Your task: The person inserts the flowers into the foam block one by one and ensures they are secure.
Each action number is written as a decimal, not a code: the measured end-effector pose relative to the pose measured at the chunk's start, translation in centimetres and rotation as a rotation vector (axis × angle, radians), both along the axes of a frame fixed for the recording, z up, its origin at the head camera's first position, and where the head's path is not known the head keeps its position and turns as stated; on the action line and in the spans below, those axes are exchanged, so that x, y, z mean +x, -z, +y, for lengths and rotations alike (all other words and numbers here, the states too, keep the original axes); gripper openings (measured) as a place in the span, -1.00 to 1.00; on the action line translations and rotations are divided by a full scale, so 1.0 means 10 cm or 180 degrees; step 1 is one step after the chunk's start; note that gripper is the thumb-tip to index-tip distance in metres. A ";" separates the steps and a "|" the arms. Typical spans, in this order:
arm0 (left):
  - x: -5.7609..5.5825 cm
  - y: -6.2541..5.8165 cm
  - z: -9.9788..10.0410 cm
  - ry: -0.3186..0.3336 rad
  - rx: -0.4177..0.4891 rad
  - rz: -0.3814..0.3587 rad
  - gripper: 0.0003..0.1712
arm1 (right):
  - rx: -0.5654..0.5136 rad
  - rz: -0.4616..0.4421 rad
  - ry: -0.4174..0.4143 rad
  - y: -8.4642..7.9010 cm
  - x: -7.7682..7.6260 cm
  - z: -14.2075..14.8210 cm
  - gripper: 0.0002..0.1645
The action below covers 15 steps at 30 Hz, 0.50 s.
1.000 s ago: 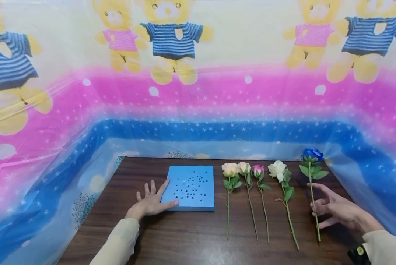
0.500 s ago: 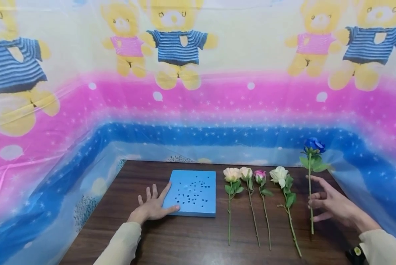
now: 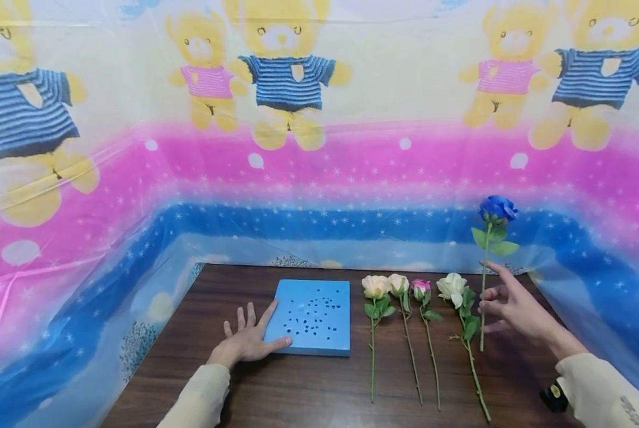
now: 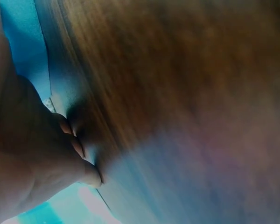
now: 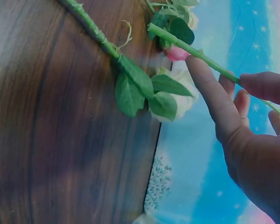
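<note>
Blue rose (image 3: 497, 208) in pinch of right fingers (image 3: 502, 274), 4 roses (image 3: 421, 289) between it and blue block (image 3: 319, 318), left fingers (image 3: 251, 315) outspread

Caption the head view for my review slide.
The right hand holds a blue rose by its stem; the left hand touches a perforated blue block.

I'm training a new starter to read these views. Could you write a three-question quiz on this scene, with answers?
1. True or false: the left hand touches the blue block.
2. What colour is the held flower in the right hand? A) pink B) blue C) white
3. How many flowers lie on the table?

Key: 1. True. 2. B. 3. Four: peach flower, cream flower, pink flower, white flower.
</note>
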<state>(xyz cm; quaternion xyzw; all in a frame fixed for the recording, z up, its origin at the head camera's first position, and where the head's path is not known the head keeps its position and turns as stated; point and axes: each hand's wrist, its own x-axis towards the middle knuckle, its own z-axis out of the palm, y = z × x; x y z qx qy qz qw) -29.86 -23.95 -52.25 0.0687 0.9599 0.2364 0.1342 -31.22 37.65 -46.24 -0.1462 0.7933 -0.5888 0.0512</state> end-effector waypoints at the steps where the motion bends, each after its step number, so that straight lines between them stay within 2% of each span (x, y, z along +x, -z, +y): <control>1: 0.00 0.00 0.00 0.0000 0.0001 -0.0009 0.32 | 0.0001 0.0019 0.0001 -0.01 -0.01 -0.03 0.25; 15: -0.01 0.01 0.01 -0.0040 -0.0086 0.0003 0.33 | 0.0296 0.0252 -0.0027 -0.23 -0.18 -0.51 0.24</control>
